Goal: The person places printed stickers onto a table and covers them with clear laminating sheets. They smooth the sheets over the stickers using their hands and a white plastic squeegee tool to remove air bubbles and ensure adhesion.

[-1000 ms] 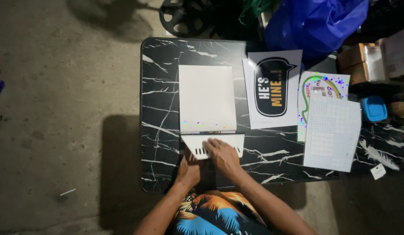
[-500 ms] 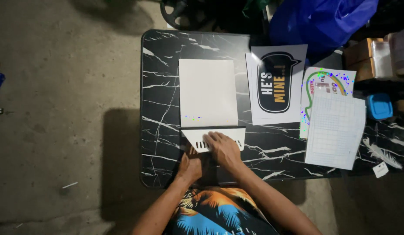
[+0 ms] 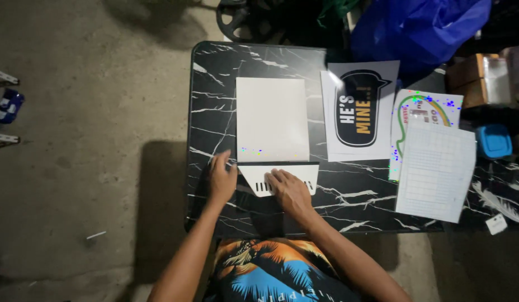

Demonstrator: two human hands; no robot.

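A white sheet of paper (image 3: 272, 118) lies on the black marble table (image 3: 215, 95), its near end folded up into a flap with dark stripes (image 3: 259, 178). My right hand (image 3: 290, 191) presses flat on that flap. My left hand (image 3: 221, 178) rests on the table at the sheet's lower left corner, fingers spread and touching the paper's edge. Neither hand grips anything.
Right of the sheet lie a printed poster with a black speech-bubble shape (image 3: 358, 109), a colourful printed sheet (image 3: 424, 106) and a white grid sheet (image 3: 435, 170). A blue box (image 3: 493, 140), cardboard boxes (image 3: 475, 75) and a blue bag (image 3: 421, 28) crowd the right side. Concrete floor lies left.
My left hand has moved up from near the table's front edge to the sheet's lower left corner. My right hand stays on the folded flap.
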